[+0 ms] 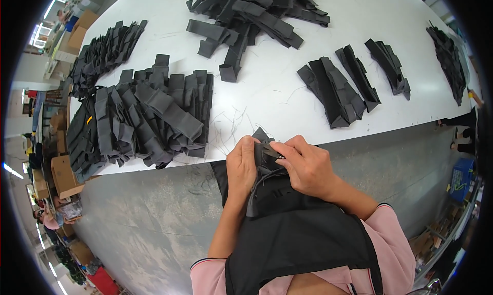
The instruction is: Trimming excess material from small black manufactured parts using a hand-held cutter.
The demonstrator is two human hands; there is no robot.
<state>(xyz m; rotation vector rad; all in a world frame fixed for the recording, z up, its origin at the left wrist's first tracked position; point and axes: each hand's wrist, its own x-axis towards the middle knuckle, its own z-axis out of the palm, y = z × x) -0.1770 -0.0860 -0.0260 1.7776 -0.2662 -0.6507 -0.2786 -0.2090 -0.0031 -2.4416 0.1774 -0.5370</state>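
Two hands are brought together at the near edge of the white table, and one dark grey fabric strip is held between them. It is pinched between thumb and fingers by the left hand and gripped at its other side by the right hand; whether a small tool is also held there cannot be told. The fabric is probably best kept taut, with loose threads kept out of its folds.
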